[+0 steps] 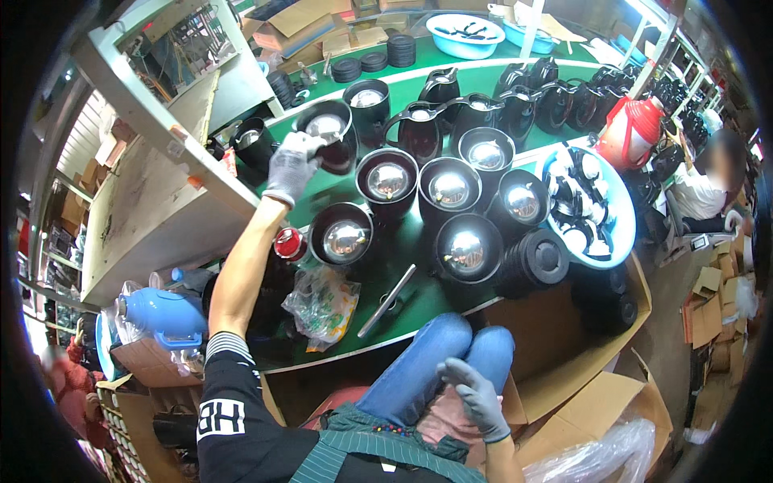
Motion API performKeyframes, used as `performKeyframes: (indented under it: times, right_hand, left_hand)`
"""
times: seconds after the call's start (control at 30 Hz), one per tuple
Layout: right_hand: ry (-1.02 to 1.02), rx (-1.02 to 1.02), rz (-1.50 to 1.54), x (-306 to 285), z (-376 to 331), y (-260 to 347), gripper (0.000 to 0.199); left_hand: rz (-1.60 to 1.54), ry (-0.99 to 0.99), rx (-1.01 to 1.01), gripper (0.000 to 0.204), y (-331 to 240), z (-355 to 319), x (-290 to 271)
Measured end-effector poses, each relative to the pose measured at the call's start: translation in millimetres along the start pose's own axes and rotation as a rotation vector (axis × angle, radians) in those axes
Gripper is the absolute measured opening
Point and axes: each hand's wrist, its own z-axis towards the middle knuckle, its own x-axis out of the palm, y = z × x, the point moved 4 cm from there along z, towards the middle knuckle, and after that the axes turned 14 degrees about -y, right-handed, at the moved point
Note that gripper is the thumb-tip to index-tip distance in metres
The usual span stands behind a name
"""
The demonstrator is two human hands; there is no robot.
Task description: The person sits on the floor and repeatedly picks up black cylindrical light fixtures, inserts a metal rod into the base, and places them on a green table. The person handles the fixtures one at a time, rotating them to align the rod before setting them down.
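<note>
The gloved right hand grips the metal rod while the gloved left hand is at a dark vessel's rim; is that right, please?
No: the head view shows the right hand open above the lap, and the metal rod lying on the green table. The left hand is at the rim of a dark vessel.

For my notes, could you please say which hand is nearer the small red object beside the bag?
Left hand, beyond the red object, at a dark cup; right hand farther, above the lap.

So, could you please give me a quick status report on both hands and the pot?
Left hand at the rim of a dark pot, grip unclear. Right hand open, seemingly empty. Pot mouth-up, other dark pots crowding close.
</note>
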Motion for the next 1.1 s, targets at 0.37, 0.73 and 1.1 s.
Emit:
performKeyframes:
  times: [0.37,0.73,1.1]
  right_hand:
    - [-0.009,-1.533,-0.960,178,17,230,0.085]
    - [0.124,-0.994,-0.733,82,-88,145,0.047]
    - [-0.515,-0.299,-0.349,33,-116,103,0.042]
  left_hand:
    - [-0.403,0.254,0.362,0.028,-134,-10,-273]
    - [-0.851,0.254,0.307,0.074,-211,-122,-267]
    - [-1.134,0.489,-0.239,0.069,-229,-236,-202]
